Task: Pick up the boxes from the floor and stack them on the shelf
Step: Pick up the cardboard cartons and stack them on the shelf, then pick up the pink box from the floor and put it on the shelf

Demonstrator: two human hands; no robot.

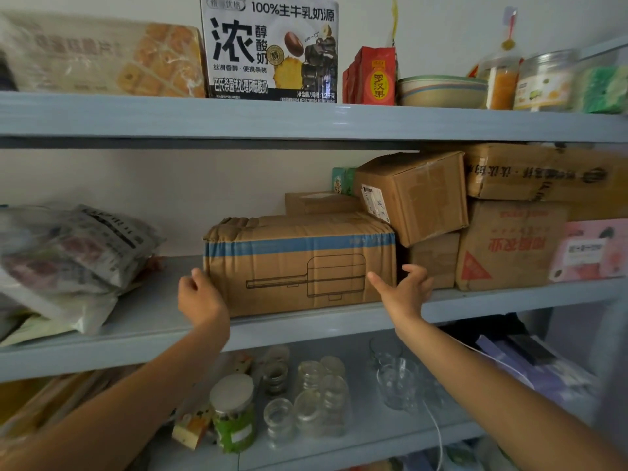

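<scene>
You had the long cardboard box [300, 263] sitting on the middle shelf [142, 331], its front face close to the shelf's front edge and roughly midway along it. The box looked worn: creased brown card, a crumpled top-left corner, a blue band running along the upper part of the front and a black line drawing of an appliance below it. Your left hand [200, 300] was at the box's lower-left corner, fingers curled loosely against the card. Your right hand [404, 290] was at the lower-right corner, fingers spread open, the thumb on the front face. A tilted brown box [418, 195] leaned on its top right end, with more cartons [509, 246] stacked toward the shelf's right end.
</scene>
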